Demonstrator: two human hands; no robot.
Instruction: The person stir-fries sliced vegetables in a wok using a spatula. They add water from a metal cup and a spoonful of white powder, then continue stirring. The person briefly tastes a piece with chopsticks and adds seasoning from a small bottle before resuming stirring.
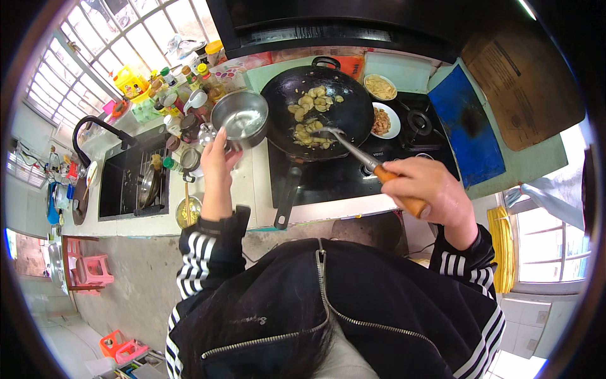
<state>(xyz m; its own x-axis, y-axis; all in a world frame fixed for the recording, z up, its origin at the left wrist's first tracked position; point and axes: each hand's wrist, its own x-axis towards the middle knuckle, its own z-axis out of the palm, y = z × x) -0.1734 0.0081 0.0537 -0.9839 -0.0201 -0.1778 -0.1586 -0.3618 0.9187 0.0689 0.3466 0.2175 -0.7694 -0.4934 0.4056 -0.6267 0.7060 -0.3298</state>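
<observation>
My left hand (218,158) grips a metal bowl (241,116) by its near side, just left of the wok; it seems to hold some clear liquid. In my right hand (428,189) is a spatula (362,155) with a wooden handle and metal shaft. Its metal head reaches into the black wok (345,102) and touches pale sliced food (310,130). A second heap of slices (312,99) lies farther back in the wok. The wok sits on a black gas stove (322,182), its long handle (289,194) pointing towards me.
Right of the wok stand a white bowl of chopped meat (381,121) and a bowl of pale slices (380,87). Seasoning bottles (189,78) crowd the counter at left, beside a black sink (118,189). A small bowl with chopsticks (188,213) sits near the counter edge.
</observation>
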